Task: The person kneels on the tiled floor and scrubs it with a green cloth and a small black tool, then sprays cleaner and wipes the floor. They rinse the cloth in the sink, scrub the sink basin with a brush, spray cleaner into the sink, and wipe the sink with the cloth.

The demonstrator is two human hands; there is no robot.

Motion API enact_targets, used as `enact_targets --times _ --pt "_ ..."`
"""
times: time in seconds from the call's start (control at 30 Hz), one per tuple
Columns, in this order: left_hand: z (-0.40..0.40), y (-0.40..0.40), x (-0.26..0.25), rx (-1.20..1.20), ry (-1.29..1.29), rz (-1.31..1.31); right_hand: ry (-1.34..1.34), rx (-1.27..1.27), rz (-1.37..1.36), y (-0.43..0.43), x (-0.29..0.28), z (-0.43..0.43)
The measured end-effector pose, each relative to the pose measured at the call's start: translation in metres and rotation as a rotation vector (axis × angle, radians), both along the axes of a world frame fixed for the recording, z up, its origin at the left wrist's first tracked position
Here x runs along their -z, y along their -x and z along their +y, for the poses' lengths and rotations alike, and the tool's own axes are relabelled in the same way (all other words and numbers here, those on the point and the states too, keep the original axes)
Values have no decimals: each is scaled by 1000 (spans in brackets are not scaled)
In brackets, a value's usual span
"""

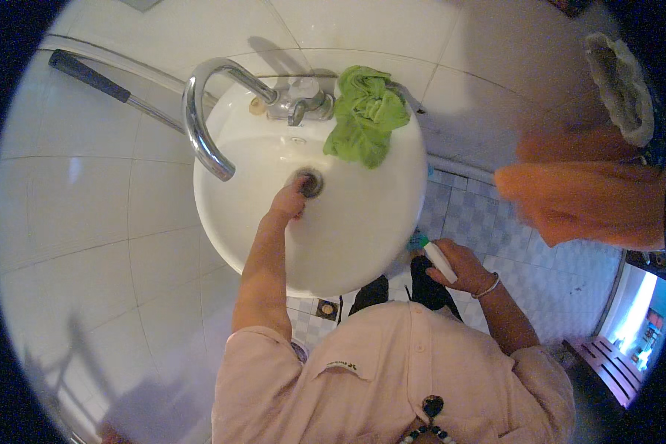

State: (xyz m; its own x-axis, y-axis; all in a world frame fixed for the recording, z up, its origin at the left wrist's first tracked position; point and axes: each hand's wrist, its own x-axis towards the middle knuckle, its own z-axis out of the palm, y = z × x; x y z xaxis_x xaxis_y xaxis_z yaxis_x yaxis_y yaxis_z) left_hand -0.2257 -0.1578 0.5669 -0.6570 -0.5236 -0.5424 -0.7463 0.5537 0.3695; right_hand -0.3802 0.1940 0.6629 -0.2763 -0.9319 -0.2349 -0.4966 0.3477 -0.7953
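My left hand [289, 201] reaches into the white ceramic washbasin [344, 233], its fingers at the dark round drain [311, 184]. Blur hides whether those fingers hold anything there. Down beside the basin's right rim, my right hand [462, 265] grips a scrubbing brush [439, 261] by its white handle. The brush has a green neck and bluish bristles, which point toward the basin. A chrome gooseneck faucet [191, 116] curves over the basin's left side. Crumpled green cloth [369, 114] drapes over the back right of the rim.
An orange towel [588, 194] hangs at the right. A dark-gripped metal handle [91, 76] leans at the left by the tiled wall [77, 205]. Below lies the checkered tile floor [510, 272], with a floor drain [327, 309] near my feet. A slatted wooden piece [608, 369] stands at lower right.
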Motion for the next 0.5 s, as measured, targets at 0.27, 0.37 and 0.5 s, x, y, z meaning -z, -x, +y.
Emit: enact_targets --times 0.27,0.37,0.5 --pt "4 12 -4 242 137 -145 -51 -41 42 -20 3 -7" --pt "2 17 3 191 69 -141 -46 -33 31 -22 7 -8" --pt "-7 33 -1 -135 -328 -110 -64 -27 64 -25 10 -9"
